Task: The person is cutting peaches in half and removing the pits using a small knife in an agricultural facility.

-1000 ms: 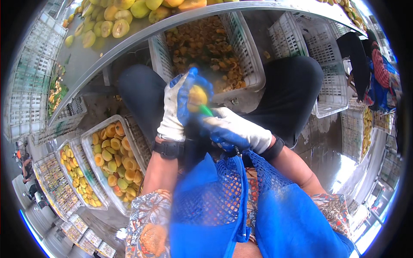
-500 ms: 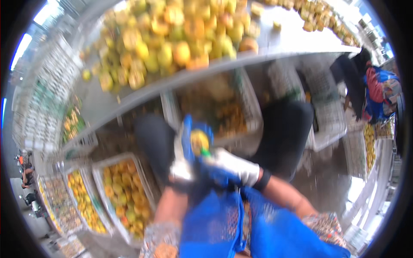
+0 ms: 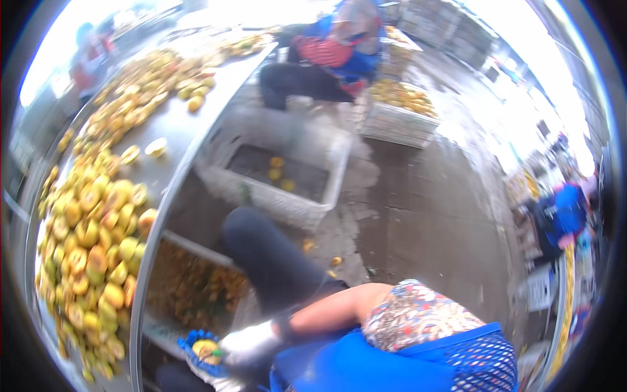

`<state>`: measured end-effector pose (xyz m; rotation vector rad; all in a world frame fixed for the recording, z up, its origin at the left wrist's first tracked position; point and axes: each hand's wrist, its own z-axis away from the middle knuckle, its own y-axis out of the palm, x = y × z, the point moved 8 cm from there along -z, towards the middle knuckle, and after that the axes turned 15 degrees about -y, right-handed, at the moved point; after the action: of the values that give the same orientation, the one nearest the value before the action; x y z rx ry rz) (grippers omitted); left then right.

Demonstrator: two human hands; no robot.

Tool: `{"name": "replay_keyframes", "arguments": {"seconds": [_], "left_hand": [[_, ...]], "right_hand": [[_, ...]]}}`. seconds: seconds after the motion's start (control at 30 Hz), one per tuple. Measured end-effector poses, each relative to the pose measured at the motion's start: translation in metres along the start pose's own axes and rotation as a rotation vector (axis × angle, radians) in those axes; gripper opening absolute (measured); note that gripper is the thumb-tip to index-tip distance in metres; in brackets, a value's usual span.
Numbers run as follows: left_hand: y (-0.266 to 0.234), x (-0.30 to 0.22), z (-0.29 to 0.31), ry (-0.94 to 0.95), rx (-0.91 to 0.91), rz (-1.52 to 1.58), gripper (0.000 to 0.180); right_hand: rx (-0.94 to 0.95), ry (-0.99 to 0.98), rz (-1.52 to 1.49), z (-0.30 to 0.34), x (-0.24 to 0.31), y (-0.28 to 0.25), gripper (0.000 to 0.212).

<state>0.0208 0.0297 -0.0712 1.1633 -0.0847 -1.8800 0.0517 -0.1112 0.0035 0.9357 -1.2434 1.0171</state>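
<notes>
In a white and blue glove, my left hand (image 3: pixel 192 353) is closed around a yellow peach (image 3: pixel 205 349) near the bottom edge of the view. My right hand (image 3: pixel 249 344), in a white glove, is against the peach from the right. From its fingertips sticks out a small green tool (image 3: pixel 217 353), touching the fruit; its working end is hidden. Beside my hands on the left runs a metal table (image 3: pixel 177 163) heaped with halved yellow peaches (image 3: pixel 91 261).
Under the table edge a white crate (image 3: pixel 192 242) holds fruit pieces. Farther off, another white crate (image 3: pixel 274 196) has a few pieces inside. A co-worker in blue (image 3: pixel 353 42) sits beyond it, near a crate full of fruit (image 3: pixel 401 104). Fruit scraps (image 3: pixel 336 261) lie on the wet floor.
My view has swung to the right, so the table now lies at the left and the co-worker ahead. My hands appear lower and farther left, still on the peach.
</notes>
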Motion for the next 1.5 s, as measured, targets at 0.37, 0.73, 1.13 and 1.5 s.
{"name": "replay_keyframes", "arguments": {"seconds": [0.37, 0.73, 1.13, 1.5], "left_hand": [[0.061, -0.004, -0.006, -0.096, 0.106, -0.189, 0.054], [-0.005, 0.017, -0.038, -0.188, -0.052, -0.076, 0.044], [0.021, 0.018, -0.027, -0.212, -0.060, -0.168, 0.038], [0.048, 0.016, -0.012, -0.313, 0.157, -0.391, 0.038]], "right_hand": [[-0.237, -0.052, -0.400, -0.025, -0.055, -0.012, 0.034], [0.035, 0.083, -0.467, -0.045, -0.069, 0.010, 0.020], [-0.019, 0.068, -0.474, -0.049, -0.103, -0.010, 0.015], [0.054, 0.058, -1.509, -0.009, -0.043, 0.014, 0.019]]}}
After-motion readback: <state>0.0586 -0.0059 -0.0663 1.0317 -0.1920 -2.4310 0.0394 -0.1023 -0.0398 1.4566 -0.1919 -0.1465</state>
